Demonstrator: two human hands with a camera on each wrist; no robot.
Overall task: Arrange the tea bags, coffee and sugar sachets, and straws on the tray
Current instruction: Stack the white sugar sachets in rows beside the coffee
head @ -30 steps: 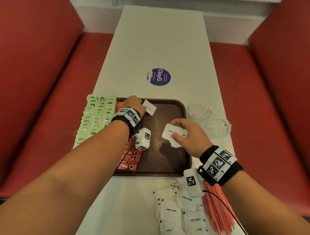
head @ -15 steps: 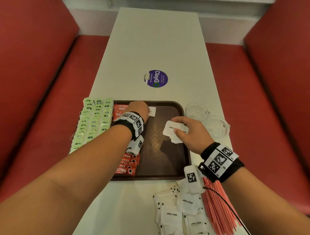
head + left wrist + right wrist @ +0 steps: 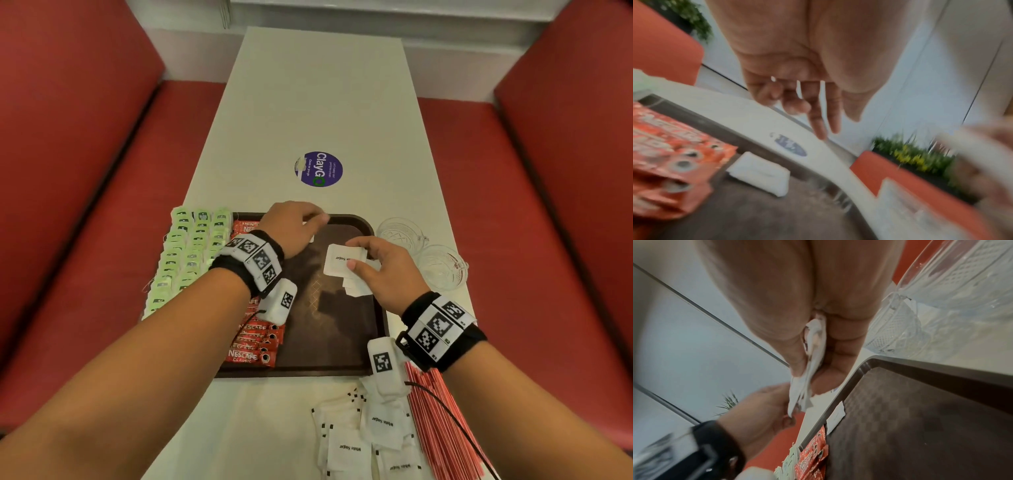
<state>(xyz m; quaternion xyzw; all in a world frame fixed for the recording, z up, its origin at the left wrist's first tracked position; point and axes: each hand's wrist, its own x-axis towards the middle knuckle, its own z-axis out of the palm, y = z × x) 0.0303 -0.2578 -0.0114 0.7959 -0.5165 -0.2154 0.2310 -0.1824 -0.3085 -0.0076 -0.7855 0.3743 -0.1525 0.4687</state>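
Observation:
A brown tray (image 3: 325,335) lies before me with a column of red coffee sachets (image 3: 255,339) along its left side. Green tea bags (image 3: 191,253) sit in rows just left of the tray. My left hand (image 3: 308,219) hovers over the tray's far end with fingers relaxed and holding nothing. Below it a single white sugar sachet (image 3: 758,173) lies flat beside the coffee sachets. My right hand (image 3: 356,255) pinches a small stack of sugar sachets (image 3: 339,265) above the tray's right half. Loose sugar sachets (image 3: 370,435) and red straws (image 3: 442,428) lie on the table at the near right.
Two clear glass cups (image 3: 400,233) (image 3: 442,270) stand on the white table right of the tray. A purple round sticker (image 3: 318,169) marks the table beyond the tray. Red bench seats (image 3: 102,205) flank the table on both sides.
My left hand carried one sugar sachet to the tray's far end, set it next to the coffee sachets and let go. The right hand kept its stack and shifted slightly farther.

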